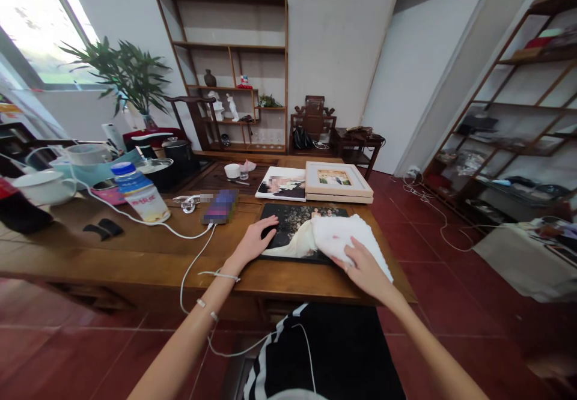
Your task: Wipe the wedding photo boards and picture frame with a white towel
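A dark photo panel (293, 217) showing a couple lies flat on the wooden table (148, 250) in front of me. My left hand (253, 242) rests open on the panel's left edge, fingers spread flat. My right hand (360, 265) presses a white cloth (347, 235) onto the panel's right part, fingers closed on the cloth. Beyond the panel lie another photo print (282, 184) and a stack of light-framed pictures (338, 182).
A water bottle (140, 193), a phone (220, 206) with a white cable, bowls, a kettle and tea things crowd the table's left. Wooden shelves stand at the back and right. A potted plant (121, 75) is by the window. Cables run over the red tiled floor.
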Motion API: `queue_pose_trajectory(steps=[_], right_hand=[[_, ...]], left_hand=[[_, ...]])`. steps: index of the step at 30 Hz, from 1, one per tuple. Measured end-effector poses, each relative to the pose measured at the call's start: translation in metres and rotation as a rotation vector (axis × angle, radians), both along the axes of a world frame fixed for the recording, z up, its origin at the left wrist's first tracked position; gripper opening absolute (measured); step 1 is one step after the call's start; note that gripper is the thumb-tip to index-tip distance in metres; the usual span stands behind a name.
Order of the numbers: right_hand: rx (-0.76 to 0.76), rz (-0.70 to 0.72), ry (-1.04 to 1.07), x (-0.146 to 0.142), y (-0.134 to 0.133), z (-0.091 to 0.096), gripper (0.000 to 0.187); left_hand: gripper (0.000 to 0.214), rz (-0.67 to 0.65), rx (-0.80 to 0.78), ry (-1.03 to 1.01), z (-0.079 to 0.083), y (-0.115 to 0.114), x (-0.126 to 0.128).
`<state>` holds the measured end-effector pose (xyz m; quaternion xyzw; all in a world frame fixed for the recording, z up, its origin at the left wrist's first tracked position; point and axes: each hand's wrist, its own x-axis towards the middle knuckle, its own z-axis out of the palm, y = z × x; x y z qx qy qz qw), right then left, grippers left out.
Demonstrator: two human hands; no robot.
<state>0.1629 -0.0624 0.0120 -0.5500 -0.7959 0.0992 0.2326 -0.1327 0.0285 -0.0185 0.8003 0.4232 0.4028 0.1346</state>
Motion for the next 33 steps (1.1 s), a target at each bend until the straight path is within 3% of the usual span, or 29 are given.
queue_pose_trajectory(steps=[3,5,12,16,19,27,30,33], right_hand=[[-0.026,0.083,0.015,-0.001,-0.020,0.005,0.020],[-0.052,0.077,0.029,0.002,-0.013,0.008,0.026],[0.002,-0.056,0.055,0.015,0.082,0.015,0.036],[0.022,-0.096,0.049,0.011,0.107,0.014,0.033],[0.025,-0.089,0.038,0.008,0.091,0.008,0.033],[0.007,-0.030,0.018,0.010,-0.017,-0.009,0.025],[-0.016,-0.002,0.003,0.010,-0.022,-0.006,0.027],[-0.026,0.002,-0.005,0.007,0.003,0.001,0.031]], left_hand=[[0.028,-0.004,0.010,0.001,0.000,0.000,0.000],[0.029,-0.007,0.010,0.004,0.000,0.000,0.000],[0.029,-0.023,0.005,0.004,0.000,0.000,-0.001],[0.029,-0.014,0.004,-0.007,0.000,0.001,-0.001],[0.029,-0.014,0.000,-0.005,0.000,0.001,-0.001],[0.029,-0.009,0.008,0.011,-0.001,0.001,0.000],[0.029,-0.014,0.019,0.015,-0.001,0.002,0.000],[0.028,-0.022,0.025,0.013,-0.002,0.002,-0.001]])
